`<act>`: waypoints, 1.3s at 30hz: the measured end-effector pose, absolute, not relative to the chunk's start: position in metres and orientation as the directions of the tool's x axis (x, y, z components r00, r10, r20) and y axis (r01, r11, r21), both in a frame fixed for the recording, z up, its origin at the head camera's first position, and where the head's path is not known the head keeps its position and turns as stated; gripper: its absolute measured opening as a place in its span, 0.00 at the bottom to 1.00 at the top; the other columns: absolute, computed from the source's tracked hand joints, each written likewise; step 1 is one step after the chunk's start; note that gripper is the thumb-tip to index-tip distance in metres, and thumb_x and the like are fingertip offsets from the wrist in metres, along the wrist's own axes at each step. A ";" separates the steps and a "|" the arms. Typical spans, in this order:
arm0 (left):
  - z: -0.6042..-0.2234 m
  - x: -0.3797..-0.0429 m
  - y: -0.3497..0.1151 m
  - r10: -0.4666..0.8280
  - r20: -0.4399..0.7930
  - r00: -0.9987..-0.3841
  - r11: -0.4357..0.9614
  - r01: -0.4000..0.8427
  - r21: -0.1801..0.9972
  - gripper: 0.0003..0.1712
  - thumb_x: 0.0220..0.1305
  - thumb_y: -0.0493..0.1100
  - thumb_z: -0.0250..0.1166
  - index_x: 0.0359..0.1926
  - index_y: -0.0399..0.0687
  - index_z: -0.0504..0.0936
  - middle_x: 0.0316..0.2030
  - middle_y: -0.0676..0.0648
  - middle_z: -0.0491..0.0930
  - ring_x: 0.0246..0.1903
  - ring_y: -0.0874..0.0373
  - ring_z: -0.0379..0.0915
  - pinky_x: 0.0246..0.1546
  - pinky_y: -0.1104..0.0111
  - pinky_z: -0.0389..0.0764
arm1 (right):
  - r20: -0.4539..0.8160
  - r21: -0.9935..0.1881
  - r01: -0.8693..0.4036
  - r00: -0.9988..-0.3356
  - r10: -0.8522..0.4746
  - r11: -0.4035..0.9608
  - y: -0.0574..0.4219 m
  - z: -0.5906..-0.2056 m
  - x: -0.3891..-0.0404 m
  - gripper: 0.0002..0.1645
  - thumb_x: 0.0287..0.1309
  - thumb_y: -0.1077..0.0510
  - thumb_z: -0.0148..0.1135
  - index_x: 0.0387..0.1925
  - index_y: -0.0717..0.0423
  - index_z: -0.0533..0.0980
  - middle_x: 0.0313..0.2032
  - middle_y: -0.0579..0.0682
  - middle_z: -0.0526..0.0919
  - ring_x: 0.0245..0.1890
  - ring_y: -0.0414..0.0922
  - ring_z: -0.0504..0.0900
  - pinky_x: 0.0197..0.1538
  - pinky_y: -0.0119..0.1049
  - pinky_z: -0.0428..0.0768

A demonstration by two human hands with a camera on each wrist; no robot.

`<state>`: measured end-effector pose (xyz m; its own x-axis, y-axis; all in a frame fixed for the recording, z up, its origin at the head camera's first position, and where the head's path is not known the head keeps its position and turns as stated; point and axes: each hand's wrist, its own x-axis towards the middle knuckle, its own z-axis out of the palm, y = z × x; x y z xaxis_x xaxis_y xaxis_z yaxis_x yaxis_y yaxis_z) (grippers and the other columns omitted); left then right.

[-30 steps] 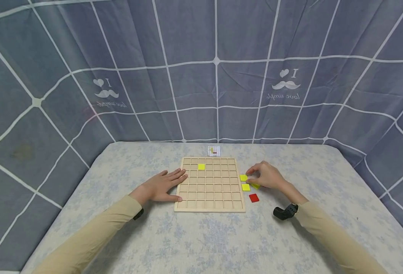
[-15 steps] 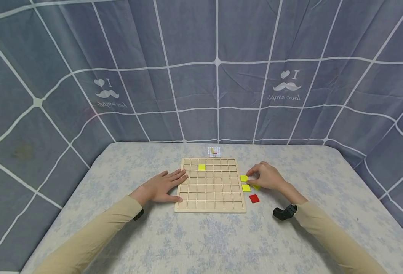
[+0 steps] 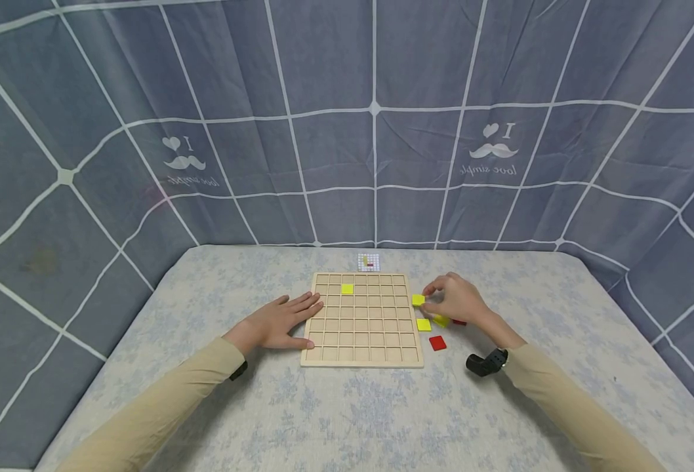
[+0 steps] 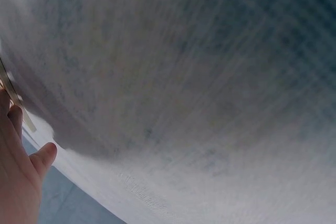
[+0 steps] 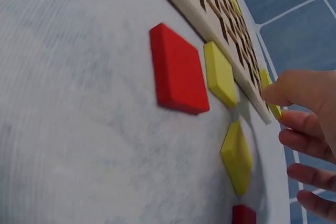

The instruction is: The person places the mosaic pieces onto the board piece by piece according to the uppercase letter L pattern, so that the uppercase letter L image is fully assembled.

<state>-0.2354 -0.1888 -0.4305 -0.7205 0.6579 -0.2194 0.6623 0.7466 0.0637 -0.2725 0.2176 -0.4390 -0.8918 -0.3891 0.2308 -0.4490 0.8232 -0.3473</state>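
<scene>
Right hand pinches a yellow square tile between two and three o'clock of the pale wooden gridded board, rim clearance unclear; best carried level, with left hand, laid flat and spread at nine o'clock, bracing.

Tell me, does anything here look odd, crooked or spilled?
Yes, a little. The white lettering on the blue-grey curtain reads backwards, as if mirrored. In the right wrist view, one loose yellow tile lies askew compared with the yellow tile beside the wooden board. I see nothing spilled or damaged.
</scene>
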 end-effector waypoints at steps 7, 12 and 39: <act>-0.429 -0.234 -0.189 0.658 -0.220 -0.720 0.746 0.662 0.066 0.50 0.63 0.73 0.49 0.77 0.55 0.45 0.77 0.48 0.41 0.76 0.51 0.40 0.72 0.44 0.51 | 0.227 -0.376 -0.461 -0.887 -0.402 0.804 0.197 -0.431 -0.275 0.14 0.45 0.47 0.74 0.33 0.49 0.85 0.32 0.44 0.85 0.35 0.42 0.76 0.41 0.44 0.79; -0.428 -0.233 -0.189 0.656 -0.222 -0.722 0.749 0.660 0.067 0.51 0.63 0.73 0.49 0.77 0.55 0.45 0.77 0.48 0.41 0.76 0.51 0.39 0.72 0.44 0.51 | 0.224 -0.384 -0.484 -0.875 -0.429 0.786 0.176 -0.430 -0.279 0.14 0.46 0.45 0.73 0.33 0.47 0.85 0.32 0.42 0.84 0.37 0.42 0.77 0.38 0.39 0.77; -0.433 -0.237 -0.190 0.640 -0.237 -0.731 0.761 0.646 0.064 0.51 0.63 0.74 0.48 0.77 0.57 0.43 0.77 0.51 0.39 0.76 0.53 0.37 0.72 0.46 0.51 | 0.171 -0.408 -0.559 -0.823 -0.541 0.722 0.083 -0.431 -0.297 0.13 0.45 0.46 0.74 0.33 0.47 0.86 0.30 0.41 0.87 0.30 0.37 0.81 0.33 0.31 0.79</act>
<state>-0.2371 -0.1901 -0.4329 -0.7309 0.6402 -0.2365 0.6456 0.7609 0.0644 -0.2974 0.0835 -0.4315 -0.8234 -0.5412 0.1710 -0.5591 0.7218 -0.4079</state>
